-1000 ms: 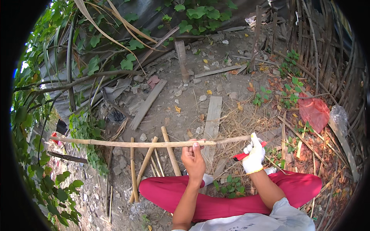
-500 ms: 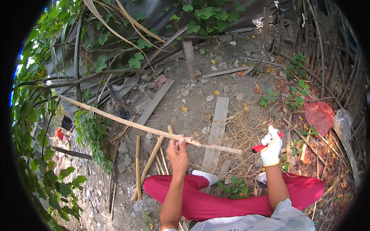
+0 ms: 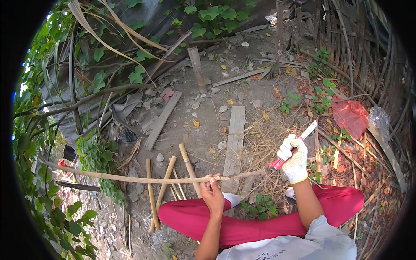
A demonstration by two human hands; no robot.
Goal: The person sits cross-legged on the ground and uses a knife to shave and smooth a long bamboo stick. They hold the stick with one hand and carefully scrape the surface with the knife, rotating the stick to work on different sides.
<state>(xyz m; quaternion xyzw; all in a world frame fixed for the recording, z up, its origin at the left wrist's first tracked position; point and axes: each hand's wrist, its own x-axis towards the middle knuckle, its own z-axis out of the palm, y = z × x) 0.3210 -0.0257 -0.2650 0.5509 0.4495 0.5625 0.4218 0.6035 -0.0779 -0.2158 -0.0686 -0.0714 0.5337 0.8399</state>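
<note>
As we looked down through the head camera, the only view we had, our left hand (image 3: 212, 193) had its fingers (image 3: 209, 181) curled round a long thin bamboo stick (image 3: 130, 177), held roughly level above the dirt ground (image 3: 203, 130) and stretching far out to our left into the green leaves (image 3: 93, 156). Our right hand (image 3: 295, 158) wore a white glove, and its fingers (image 3: 287, 151) were wrapped tight about the red handle of a knife (image 3: 294, 147), whose pale blade pointed up and away to the right. The blade was clear of the stick; the stick's thin near tip ended just beside the knife's handle.

We judged the work partly along. The stick looked bare and fairly smooth along its length, with no side twigs that we could see, though whether its surface had been shaved we could not tell. Several shorter bamboo pieces (image 3: 167, 182) lay on the ground beneath it, near our red-trousered legs (image 3: 260, 223), perhaps already dealt with. Dry straw-like fibres (image 3: 264, 138) were heaped just beyond a flat wooden plank (image 3: 235, 134). A red plastic bag (image 3: 350, 116) lay well apart to the right, by a woven fence (image 3: 346, 43).
</note>
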